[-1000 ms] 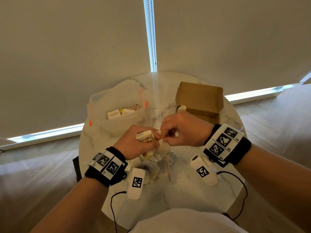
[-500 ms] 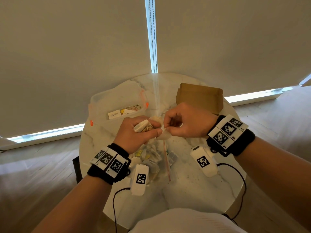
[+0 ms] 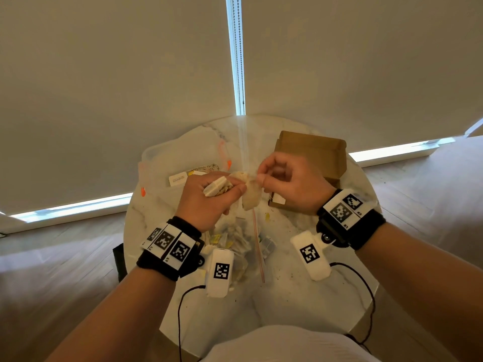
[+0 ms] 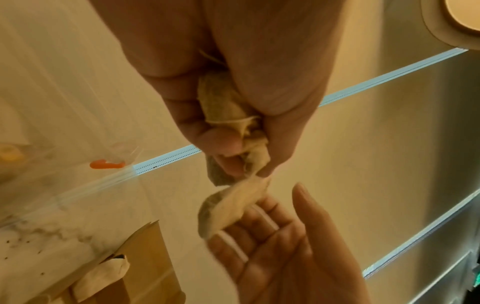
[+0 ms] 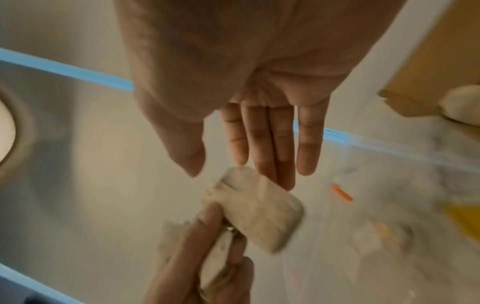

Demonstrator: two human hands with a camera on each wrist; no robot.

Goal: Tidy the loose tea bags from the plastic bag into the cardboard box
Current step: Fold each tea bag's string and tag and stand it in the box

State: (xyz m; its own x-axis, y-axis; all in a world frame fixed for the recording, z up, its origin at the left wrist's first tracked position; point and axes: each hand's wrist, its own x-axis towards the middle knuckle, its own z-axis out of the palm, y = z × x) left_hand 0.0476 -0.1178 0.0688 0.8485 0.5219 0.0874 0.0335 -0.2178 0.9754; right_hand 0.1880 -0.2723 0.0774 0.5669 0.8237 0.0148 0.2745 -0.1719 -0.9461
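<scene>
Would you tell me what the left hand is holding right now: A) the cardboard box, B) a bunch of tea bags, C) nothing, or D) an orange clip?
B: the left hand grips a bunch of tea bags in curled fingers, clear in the left wrist view.

Dim warm light; blurred, edge-warped wrist views.
</scene>
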